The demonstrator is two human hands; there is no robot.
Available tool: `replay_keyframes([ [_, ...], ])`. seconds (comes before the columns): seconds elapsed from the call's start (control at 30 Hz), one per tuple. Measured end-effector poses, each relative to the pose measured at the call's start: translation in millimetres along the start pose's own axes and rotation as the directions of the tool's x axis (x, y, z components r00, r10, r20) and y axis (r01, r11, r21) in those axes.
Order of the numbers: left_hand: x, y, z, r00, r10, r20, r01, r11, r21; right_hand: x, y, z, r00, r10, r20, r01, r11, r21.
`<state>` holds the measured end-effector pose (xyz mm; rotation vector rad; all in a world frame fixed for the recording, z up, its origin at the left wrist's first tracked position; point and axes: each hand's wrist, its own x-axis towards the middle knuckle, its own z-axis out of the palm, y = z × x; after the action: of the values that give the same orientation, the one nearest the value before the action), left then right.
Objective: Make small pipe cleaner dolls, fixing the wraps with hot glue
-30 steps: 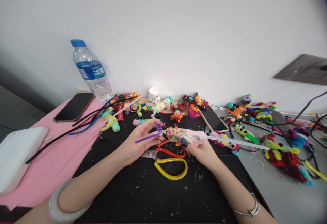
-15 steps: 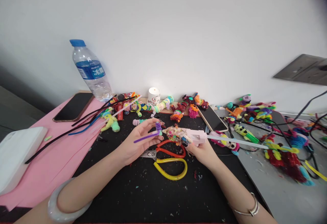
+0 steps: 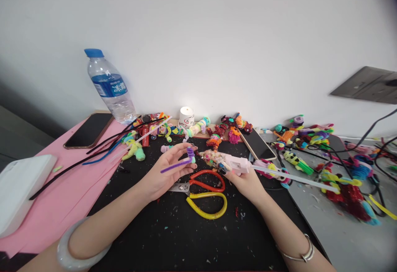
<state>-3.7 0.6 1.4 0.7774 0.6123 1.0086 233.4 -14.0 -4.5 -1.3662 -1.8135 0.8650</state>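
Nearest the camera, a pale bangle [image 3: 77, 245] ringed the left wrist and a thin silver bracelet [image 3: 302, 255] the right, both over a black mat [image 3: 155, 235] speckled with clippings on the desk. Just beyond, scissors [image 3: 203, 191] with red and yellow handles lay flat on the mat, under and between the two hands.

The left hand [image 3: 166, 175] was raised above the mat, its grip pinched lightly, thumb and fingertips, on a purple pipe cleaner [image 3: 176, 164] with its coiled end pointing right. The right hand [image 3: 245, 181] had its grip closed around a pink glue gun [image 3: 237, 164]. The gun's crusted nozzle sat just beside the coil, and a clear glue stick [image 3: 294, 177] trailed out to the right, over the clutter.

To the left lay pink paper [image 3: 58, 201], a white box [image 3: 18, 189], loose black and blue stems [image 3: 93, 154] and a dark phone [image 3: 88, 129]. A second phone [image 3: 258, 144] lay behind the gun. Bright pipe-cleaner figures [image 3: 217, 133] crowded the back edge and the grey surface at the right, tangled among black cables [image 3: 356, 146]. At the wall stood a water bottle [image 3: 108, 86] and a small white cup [image 3: 187, 117].
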Motion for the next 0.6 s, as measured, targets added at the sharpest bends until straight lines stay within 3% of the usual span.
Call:
replay_keyframes([
  [0.27,2.0,-4.2,0.7,0.998,0.034,-0.057,-0.029,0.996,0.082,11.5,12.3,-9.9,0.945,-0.086,-0.314,-0.058,0.904,-0.424],
  [0.4,0.2,-4.3,3.5,0.998,0.022,-0.058,-0.011,0.981,0.194,12.7,19.1,-11.0,0.932,-0.157,-0.327,-0.062,0.82,-0.569],
  [0.5,-1.0,-2.5,5.8,0.999,0.005,-0.053,0.009,0.963,0.268,8.6,6.6,-8.3,0.914,-0.226,-0.338,-0.025,0.798,-0.602],
  [0.6,-1.1,-3.6,7.3,0.991,0.13,-0.036,-0.105,0.91,0.4,-0.6,-14.2,1.1,0.906,-0.355,-0.231,0.211,0.851,-0.481],
])
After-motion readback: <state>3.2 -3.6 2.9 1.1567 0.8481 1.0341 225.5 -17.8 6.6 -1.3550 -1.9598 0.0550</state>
